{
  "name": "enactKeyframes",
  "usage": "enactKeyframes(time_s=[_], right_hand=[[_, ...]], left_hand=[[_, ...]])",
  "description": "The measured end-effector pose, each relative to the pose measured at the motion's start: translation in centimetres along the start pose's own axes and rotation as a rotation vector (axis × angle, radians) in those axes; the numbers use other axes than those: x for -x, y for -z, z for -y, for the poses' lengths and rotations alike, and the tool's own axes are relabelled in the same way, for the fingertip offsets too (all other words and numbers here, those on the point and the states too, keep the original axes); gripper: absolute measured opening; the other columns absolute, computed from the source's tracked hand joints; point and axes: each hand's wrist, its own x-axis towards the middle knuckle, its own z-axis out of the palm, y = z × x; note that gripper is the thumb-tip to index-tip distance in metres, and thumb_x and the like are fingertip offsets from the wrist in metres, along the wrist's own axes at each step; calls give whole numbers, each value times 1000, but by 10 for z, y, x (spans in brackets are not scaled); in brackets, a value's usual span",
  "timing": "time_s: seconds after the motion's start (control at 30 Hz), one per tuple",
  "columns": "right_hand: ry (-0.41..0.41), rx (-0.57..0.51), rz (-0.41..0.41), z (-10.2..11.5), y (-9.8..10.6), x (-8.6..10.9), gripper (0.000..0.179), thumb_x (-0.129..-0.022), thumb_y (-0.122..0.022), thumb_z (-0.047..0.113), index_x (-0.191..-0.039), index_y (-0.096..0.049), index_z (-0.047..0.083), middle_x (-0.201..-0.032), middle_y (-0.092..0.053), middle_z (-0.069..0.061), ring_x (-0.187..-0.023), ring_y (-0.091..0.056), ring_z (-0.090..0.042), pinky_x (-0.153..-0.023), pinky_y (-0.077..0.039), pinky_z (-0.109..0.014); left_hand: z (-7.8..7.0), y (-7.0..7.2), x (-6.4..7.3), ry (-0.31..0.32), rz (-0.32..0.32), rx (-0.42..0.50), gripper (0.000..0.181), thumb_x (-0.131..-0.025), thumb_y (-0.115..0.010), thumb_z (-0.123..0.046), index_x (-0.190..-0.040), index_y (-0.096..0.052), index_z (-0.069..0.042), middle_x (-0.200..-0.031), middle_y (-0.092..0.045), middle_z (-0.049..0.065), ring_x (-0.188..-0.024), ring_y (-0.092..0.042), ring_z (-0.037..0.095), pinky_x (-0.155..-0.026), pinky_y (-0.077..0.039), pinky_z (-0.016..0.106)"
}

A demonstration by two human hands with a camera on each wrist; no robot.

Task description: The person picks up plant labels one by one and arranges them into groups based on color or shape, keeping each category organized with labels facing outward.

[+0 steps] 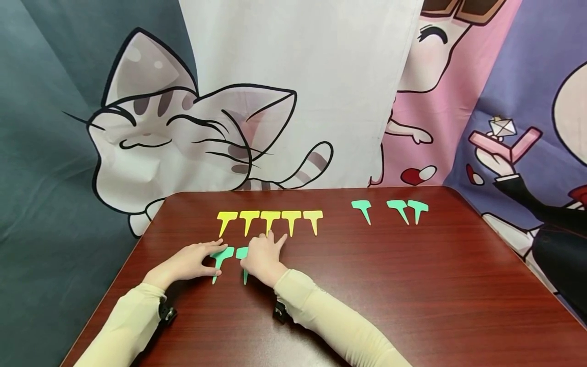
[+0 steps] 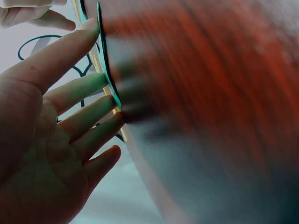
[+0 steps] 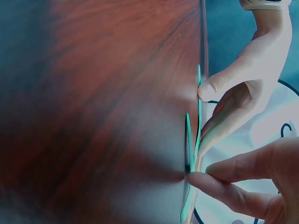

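"Where are the hands at work?"

"On the left of a red-brown worktop (image 1: 367,285). The left hand (image 1: 190,261) spreads its grip, thumb and fingertips touching the first green marker (image 1: 223,254), a flat T shape."

"And the right?"

"The right hand (image 1: 263,257) has its grip drawn together — thumb and finger pinching the second green marker (image 1: 241,253), just beside the first. Five yellow markers (image 1: 291,216) line up beyond; three other green markers (image 1: 362,205) lie well apart, far right."

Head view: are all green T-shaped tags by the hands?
No, three green T-shaped tags lie well to their right, near the far edge of the glossy brown table.
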Motion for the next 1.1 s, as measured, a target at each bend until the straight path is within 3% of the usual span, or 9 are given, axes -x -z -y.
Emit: enactKeyframes(time_s=[0.23,0.37,0.5,0.67,1.1], right_hand=[[15,5,-16,-2,-1,1,24,-75,-72,39,-87,-71,18,-113,-65,-4,-127,-45,-30,-103,-25,-68],[44,-5,-52,-6,-1,1,16,-77,-70,35,-72,-68,19,-109,-64,-3,-123,-46,-30,-101,-25,-70],[89,-60,-86,-12,-1,1,19,-82,-65,28,-63,-67,22,-110,-64,-5,-124,-45,-34,-99,-25,-72],[93,-123,-84,-19,0,2,12,-86,-62,26,-85,-72,19,-120,-62,-9,-125,-44,-35,-101,-26,-70],[70,-95,-59,-45,5,1,41,-89,-62,37,-120,-63,10,-131,-55,-16,-130,-42,-40,-103,-28,-67]], left_hand=[[-1,0,0,4,2,3,69,-83,-69,-43,-140,-49,-10,-146,-42,19,-131,-41,44,-100,-36,61],[0,0,0,2,1,-1,69,-83,-70,-43,-140,-49,-10,-146,-42,19,-131,-41,45,-99,-36,61],[0,-1,-1,3,0,-2,70,-83,-69,-44,-140,-49,-10,-146,-42,19,-130,-41,44,-99,-36,61],[1,-2,-1,-3,-3,-8,70,-82,-69,-45,-139,-50,-9,-145,-43,19,-130,-42,44,-99,-37,61],[1,-1,0,-4,-3,-17,70,-83,-69,-43,-140,-48,-8,-146,-42,19,-131,-40,44,-101,-34,62]])
